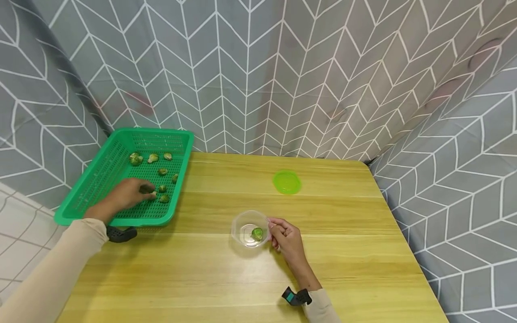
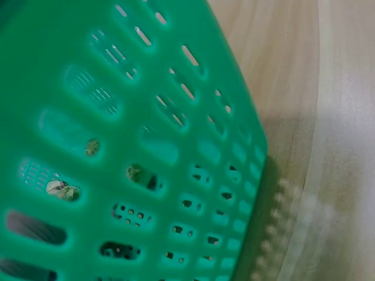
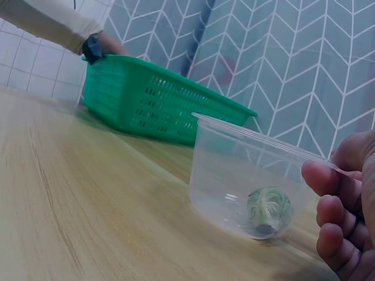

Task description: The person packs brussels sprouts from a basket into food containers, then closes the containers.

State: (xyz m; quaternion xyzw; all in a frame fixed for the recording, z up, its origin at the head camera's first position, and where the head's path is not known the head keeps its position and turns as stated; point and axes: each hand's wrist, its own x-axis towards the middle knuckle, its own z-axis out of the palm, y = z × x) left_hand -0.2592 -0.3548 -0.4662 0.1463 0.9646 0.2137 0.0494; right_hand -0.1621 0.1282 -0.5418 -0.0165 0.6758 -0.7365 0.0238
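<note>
My left hand (image 1: 129,195) reaches down into a green plastic basket (image 1: 183,175), thumb and fingers pinching a Brussels sprout (image 1: 153,193) that they partly cover. Several more Brussels sprouts (image 1: 162,172) lie scattered over the basket floor. Only the basket's slotted wall (image 2: 193,134) fills most of the left wrist view. At the middle of the table my right hand (image 1: 287,240) grips the rim of a clear plastic tub (image 3: 214,170) between thumb and fingers. One green Brussels sprout (image 3: 268,209) sits on the bottom of that tub.
A round bright green lid (image 1: 287,182) lies on the wooden table (image 1: 226,188), behind the tub. Grey curtains with white zigzag lines (image 1: 258,80) stand along the table's back and right side. White tiles (image 1: 20,233) show at the left.
</note>
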